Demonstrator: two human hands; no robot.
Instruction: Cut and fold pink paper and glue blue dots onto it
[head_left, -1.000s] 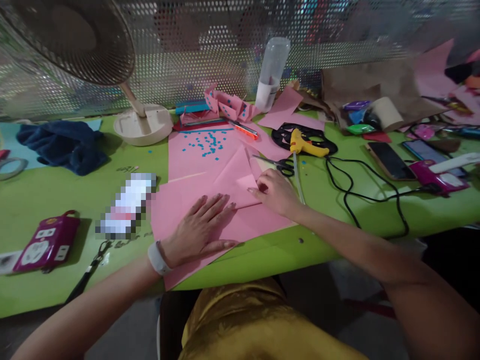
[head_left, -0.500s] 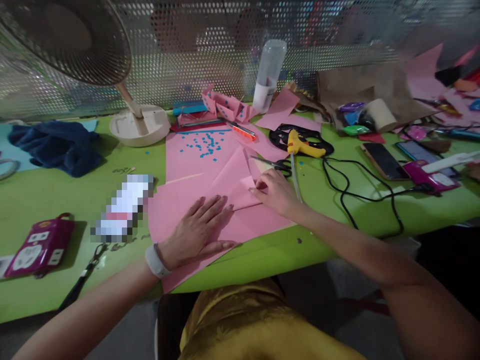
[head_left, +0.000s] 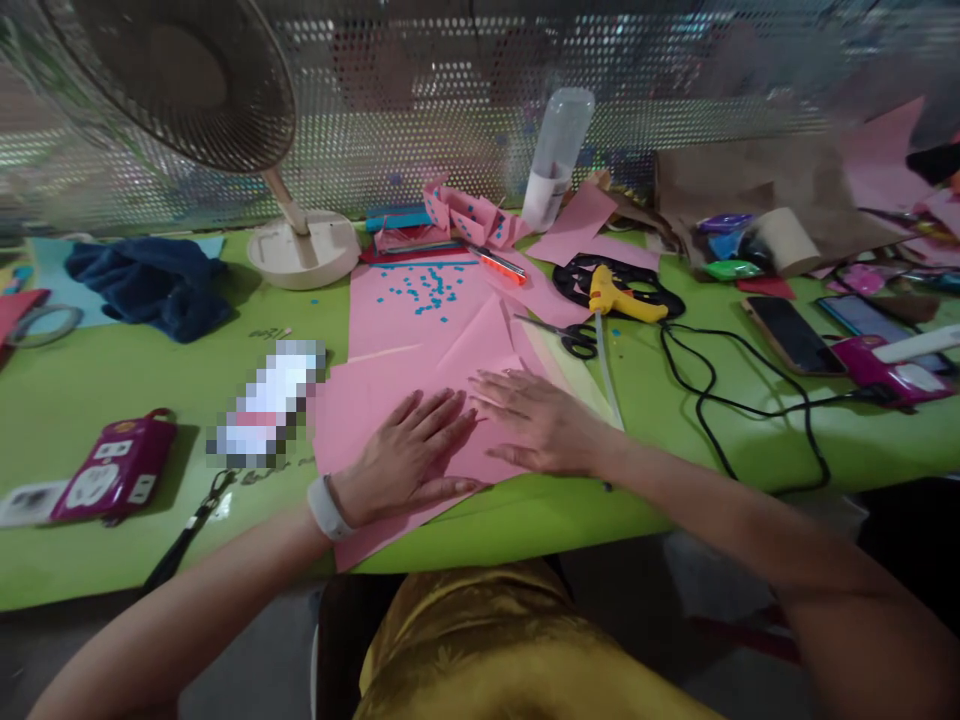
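Note:
A sheet of pink paper (head_left: 360,400) lies near the front edge of the green table, with a folded, pointed flap (head_left: 487,335) on it. My left hand (head_left: 409,450) rests flat on the sheet, fingers spread. Beside it my right hand (head_left: 544,420) lies flat on the paper too, fingers stretched toward the left; both hands hold nothing. Behind them, small blue paper squares (head_left: 431,290) are scattered over another pink sheet (head_left: 367,325). Black-handled scissors (head_left: 577,340) lie just beyond my right hand, by a pale yellow sheet (head_left: 574,370).
A yellow glue gun (head_left: 619,297) with a black cord sits at the right, near a dark phone (head_left: 793,335). An orange cutter (head_left: 499,265) and a clear bottle (head_left: 555,160) are behind. At left are a fan (head_left: 304,250), a blue cloth (head_left: 154,285) and a purple device (head_left: 120,465).
My right hand has let go of the paper's raised edge and now lies flat, closer to my left hand. The flap is pressed down. The whole view has shifted slightly.

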